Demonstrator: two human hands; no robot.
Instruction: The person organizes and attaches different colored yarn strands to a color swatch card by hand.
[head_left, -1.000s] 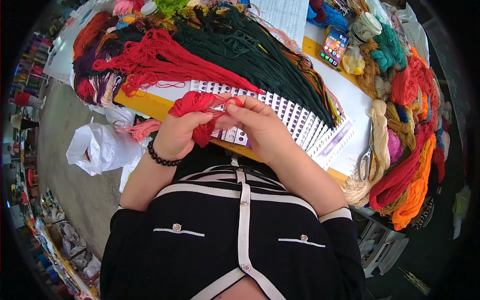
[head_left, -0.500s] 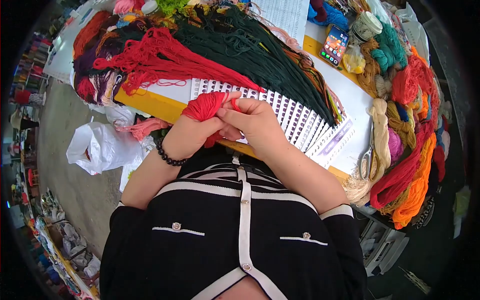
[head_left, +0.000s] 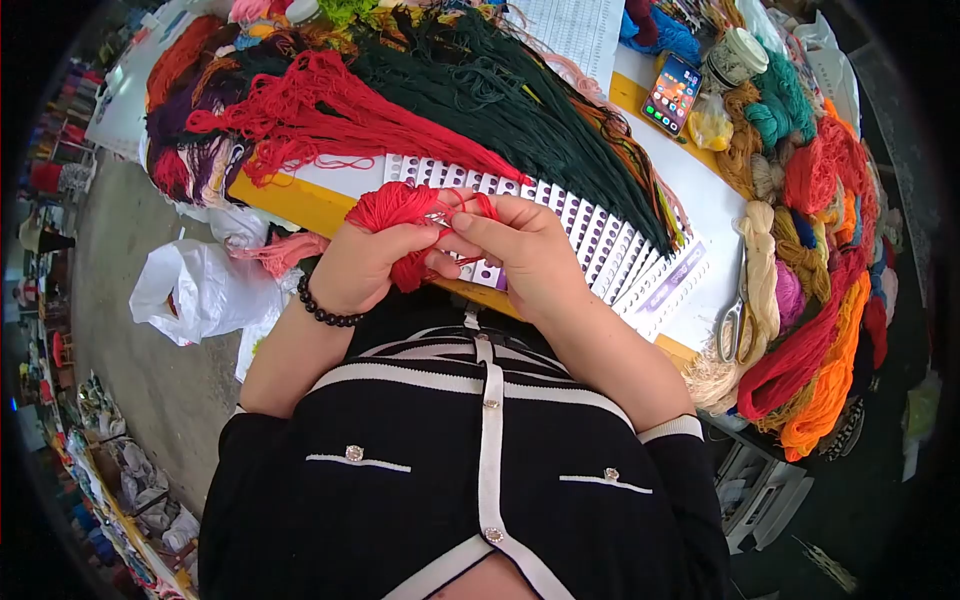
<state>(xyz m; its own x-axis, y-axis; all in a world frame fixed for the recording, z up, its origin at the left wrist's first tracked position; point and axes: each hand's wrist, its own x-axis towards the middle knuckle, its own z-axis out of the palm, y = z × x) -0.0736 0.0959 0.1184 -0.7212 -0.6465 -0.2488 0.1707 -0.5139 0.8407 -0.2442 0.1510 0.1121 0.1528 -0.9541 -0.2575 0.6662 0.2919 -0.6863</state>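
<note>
A bundle of red yarn is held in my left hand, its strands hanging over and below the fingers. My right hand pinches red strands at the right end of this bundle, close beside the left fingertips. Behind both hands lie white cards with rows of dark holes. Long red strands and dark green strands are spread over the cards and the table.
Scissors lie at the right beside cream yarn. A phone and a patterned cup are at the back right. Orange yarn hangs over the right edge. A white plastic bag is at the left.
My left hand has moved slightly left with the red bundle, which now looks looser. Strands are stretched between the two hands, and my right fingers have spread a little.
</note>
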